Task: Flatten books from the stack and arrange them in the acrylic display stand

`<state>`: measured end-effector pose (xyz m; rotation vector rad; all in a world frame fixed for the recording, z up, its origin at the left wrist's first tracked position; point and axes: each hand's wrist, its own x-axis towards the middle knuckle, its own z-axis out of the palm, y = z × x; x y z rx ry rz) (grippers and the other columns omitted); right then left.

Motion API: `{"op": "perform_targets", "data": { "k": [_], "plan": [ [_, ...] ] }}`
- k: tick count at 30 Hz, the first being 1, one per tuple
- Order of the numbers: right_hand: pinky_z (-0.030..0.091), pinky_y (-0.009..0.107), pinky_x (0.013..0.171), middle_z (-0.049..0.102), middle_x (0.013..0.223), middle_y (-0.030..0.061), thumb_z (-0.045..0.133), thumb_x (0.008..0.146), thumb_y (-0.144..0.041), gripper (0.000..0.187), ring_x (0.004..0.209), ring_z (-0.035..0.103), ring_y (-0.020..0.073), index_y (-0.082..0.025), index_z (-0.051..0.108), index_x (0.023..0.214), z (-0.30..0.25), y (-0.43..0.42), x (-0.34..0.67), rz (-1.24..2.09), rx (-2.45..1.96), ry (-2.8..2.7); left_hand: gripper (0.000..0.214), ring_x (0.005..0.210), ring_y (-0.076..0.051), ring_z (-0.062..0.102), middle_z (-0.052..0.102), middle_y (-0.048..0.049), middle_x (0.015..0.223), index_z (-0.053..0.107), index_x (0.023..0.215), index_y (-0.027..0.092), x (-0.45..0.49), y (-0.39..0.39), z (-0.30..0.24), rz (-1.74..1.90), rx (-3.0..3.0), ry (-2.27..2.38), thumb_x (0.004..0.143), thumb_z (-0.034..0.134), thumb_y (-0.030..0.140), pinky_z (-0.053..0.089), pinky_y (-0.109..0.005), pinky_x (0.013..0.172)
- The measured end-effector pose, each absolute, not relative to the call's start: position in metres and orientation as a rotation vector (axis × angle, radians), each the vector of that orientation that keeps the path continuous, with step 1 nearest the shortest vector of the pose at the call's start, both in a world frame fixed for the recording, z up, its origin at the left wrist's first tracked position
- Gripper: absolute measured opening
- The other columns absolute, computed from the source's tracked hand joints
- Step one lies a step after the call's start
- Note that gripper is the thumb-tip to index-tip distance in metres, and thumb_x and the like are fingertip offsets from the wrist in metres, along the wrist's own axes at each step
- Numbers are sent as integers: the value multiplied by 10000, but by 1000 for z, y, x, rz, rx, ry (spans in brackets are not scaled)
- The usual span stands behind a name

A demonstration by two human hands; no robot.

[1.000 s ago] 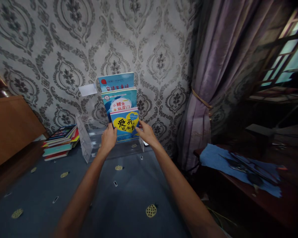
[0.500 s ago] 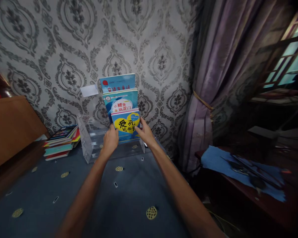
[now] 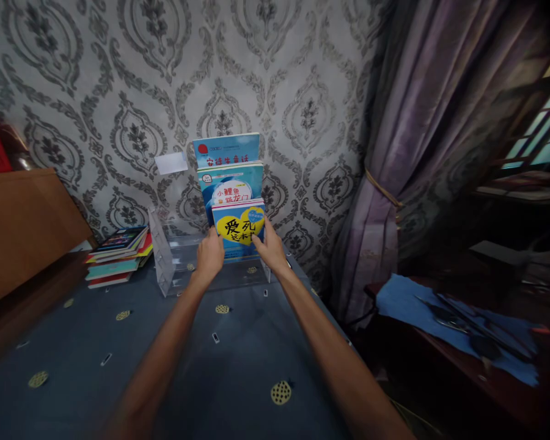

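A blue book with a yellow heart (image 3: pixel 236 227) on its cover stands upright between my two hands, at the front tier of a clear acrylic book rack (image 3: pixel 164 260). My left hand (image 3: pixel 209 253) is closed on the book's left edge. Thumb on the cover, my right hand (image 3: pixel 271 245) grips its right edge. Behind it rises a teal book (image 3: pixel 206 190) with a white oval title patch, and further back a taller light-blue book (image 3: pixel 229 145) with red lettering. Their lower parts are hidden. Whether the held book touches the rack's base I cannot tell.
Left of the rack lies a pile of books (image 3: pixel 114 263), beside a brown wooden box (image 3: pixel 22 232). A blank white card (image 3: pixel 171 162) sticks up at the rack's back left. Rightward are a tied purple curtain (image 3: pixel 380 201) and a side table with a blue cloth (image 3: pixel 407 305).
The view has shifted slightly, so the rack and books appear a little further right. Both hands keep their hold on the heart-cover book, which stays at the front tier.
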<state>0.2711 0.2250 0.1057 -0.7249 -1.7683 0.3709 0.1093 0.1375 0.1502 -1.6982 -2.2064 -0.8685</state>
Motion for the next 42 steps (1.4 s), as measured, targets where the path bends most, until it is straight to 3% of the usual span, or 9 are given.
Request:
{"op": "perform_targets", "data": {
  "k": [10,14,19,23,26,30,33,37,42],
  "plan": [
    [387,582,1128,452,1529,170,564,844,-308,746,1376,448,354,-135,333,1532,102,227,270,458,-812,-1712,341,977,-311,711,735,-169,1076,516,1304,157,107,135,149,-954,-1747,-2200,990,405,225,520,-381,828],
    [336,567,1169,442,1543,145,564,837,-309,728,1428,394,333,-166,359,1520,101,227,270,469,-753,-1694,351,1033,-290,697,718,-153,1155,502,1325,178,105,135,148,-998,-1796,-2174,984,425,217,515,-366,873],
    [358,545,1158,478,1518,125,548,840,-307,697,1411,424,308,-192,378,1506,99,231,271,457,-735,-1691,360,1095,-289,672,685,-171,1225,501,1326,147,99,135,138,-1095,-1862,-2093,976,427,195,513,-397,939],
    [409,550,1107,497,1489,152,540,844,-303,665,1371,461,323,-195,387,1483,97,233,270,440,-750,-1672,420,1218,-275,603,617,-191,1325,445,1384,120,91,129,117,-1226,-1879,-1933,971,429,198,489,-422,1022],
    [377,591,1109,494,1463,176,532,858,-314,640,1349,461,345,-187,379,1466,99,224,269,398,-794,-1571,411,1278,-255,549,590,-178,1342,456,1376,128,84,115,98,-1253,-1890,-1823,973,407,193,457,-426,1077],
    [336,607,1117,462,1434,179,475,913,-317,552,1344,423,342,-203,375,1443,112,195,263,266,-778,-1444,398,1300,-249,522,585,-149,1336,483,1355,158,70,92,68,-1197,-1947,-1709,975,368,167,422,-459,1117],
    [401,562,1067,553,1268,156,444,940,-291,388,1238,496,320,-218,491,1318,115,167,251,176,-748,-1463,408,1307,-253,518,578,-145,1345,497,1349,177,58,79,42,-1145,-1964,-1683,964,367,139,427,-486,1116],
    [497,487,959,636,1092,116,442,953,-272,253,1060,595,282,-223,588,1154,85,134,229,287,-669,-1734,419,1285,-255,536,601,-155,1321,549,1291,151,50,72,17,-983,-2041,-1627,914,385,68,433,-486,1111],
    [522,442,922,679,1024,88,448,918,-225,270,991,631,252,-225,642,1106,17,108,220,496,-676,-1995,423,1323,-257,508,598,-151,1345,574,1257,149,54,72,9,-856,-2067,-1609,873,429,48,364,-524,1156]
  ]
}}
